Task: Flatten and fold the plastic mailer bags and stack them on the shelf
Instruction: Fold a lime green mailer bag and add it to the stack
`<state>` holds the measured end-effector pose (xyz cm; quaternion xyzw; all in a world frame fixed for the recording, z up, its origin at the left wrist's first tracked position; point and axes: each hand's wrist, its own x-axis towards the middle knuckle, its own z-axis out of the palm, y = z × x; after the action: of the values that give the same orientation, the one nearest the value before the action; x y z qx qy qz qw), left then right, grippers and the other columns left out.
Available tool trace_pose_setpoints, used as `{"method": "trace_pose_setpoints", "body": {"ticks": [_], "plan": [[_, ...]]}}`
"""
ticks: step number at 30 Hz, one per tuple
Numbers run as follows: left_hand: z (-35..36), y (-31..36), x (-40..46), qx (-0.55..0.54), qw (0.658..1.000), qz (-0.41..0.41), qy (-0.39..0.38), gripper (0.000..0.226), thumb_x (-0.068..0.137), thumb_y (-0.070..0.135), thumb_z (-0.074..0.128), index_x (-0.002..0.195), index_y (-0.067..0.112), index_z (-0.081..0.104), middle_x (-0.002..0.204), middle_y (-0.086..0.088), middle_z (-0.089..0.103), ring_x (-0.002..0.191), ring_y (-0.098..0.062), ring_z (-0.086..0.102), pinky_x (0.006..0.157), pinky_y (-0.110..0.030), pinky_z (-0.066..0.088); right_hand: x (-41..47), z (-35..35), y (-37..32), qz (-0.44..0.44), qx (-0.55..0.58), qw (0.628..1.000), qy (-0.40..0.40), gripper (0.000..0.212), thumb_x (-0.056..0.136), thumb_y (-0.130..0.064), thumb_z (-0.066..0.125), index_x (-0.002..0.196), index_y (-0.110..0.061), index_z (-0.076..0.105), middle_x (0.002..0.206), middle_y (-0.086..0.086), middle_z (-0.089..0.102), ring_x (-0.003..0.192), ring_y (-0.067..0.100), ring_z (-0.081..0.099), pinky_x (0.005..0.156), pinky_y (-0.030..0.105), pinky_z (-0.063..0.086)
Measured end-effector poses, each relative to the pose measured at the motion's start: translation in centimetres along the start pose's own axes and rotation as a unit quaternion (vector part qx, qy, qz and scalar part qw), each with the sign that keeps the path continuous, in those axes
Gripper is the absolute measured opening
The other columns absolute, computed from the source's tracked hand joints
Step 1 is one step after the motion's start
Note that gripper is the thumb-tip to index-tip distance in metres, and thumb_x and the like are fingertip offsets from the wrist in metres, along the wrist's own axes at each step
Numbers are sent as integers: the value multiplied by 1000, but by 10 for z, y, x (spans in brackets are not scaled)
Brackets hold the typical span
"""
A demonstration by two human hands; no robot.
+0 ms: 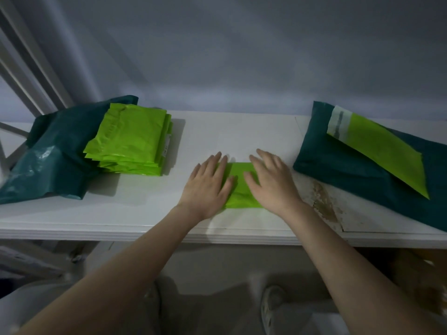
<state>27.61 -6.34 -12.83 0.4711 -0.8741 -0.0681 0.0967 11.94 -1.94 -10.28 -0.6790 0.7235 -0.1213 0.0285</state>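
Both hands lie flat, fingers straight, pressing a small folded green bag (242, 187) on the white shelf (135, 213): left hand (208, 187), right hand (271, 182). A pile of folded green bags (130, 141) sits left of the left hand, partly on a dark teal bag (53, 155). Right of the right hand, another teal bag (350, 165) carries what looks like an unfolded green bag (384, 153).

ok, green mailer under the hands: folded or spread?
Folded: the green mailer is a compact rectangle, both hands pressing it flat on the shelf.
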Motion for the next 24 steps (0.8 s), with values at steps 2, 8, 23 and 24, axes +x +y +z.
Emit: {"method": "trace_pose_setpoints", "body": {"ticks": [2, 8, 23, 24], "plan": [[9, 3, 0, -11, 999, 14, -28, 83, 79, 55, -5, 149, 14, 10, 158, -5, 10, 145, -20, 9, 118, -36, 7, -2, 14, -1, 8, -4, 997, -76, 56, 98, -44, 25, 147, -17, 23, 158, 0, 13, 145, 20, 8, 117, 48, 8], [18, 2, 1, -13, 999, 6, -29, 88, 74, 56, -9, 148, 17, 16, 156, -5, 17, 144, -21, 14, 117, -37, 13, -4, 25, -1, 22, -26, 996, -81, 54, 98, -45, 24, 145, -20, 23, 153, 0, 24, 140, 22, 18, 113, 56, 13], [25, -4, 31, -95, 995, -4, -39, 61, 99, 45, 18, 150, 16, 4, 158, -6, -5, 146, -17, -7, 118, -35, 0, 23, 30, 9, 28, -33, 996, -77, 60, 98, -48, 18, 150, -21, 8, 159, 6, -1, 146, 27, -1, 115, 54, 4], [24, -4, 34, -104, 994, -7, -45, 60, 99, 43, 20, 150, 15, 3, 158, -7, -6, 145, -17, -8, 119, -35, -1, 26, 30, 11, 31, -25, 996, -79, 60, 98, -48, 19, 150, -21, 8, 159, 7, -2, 146, 27, -1, 115, 54, 4]]}}
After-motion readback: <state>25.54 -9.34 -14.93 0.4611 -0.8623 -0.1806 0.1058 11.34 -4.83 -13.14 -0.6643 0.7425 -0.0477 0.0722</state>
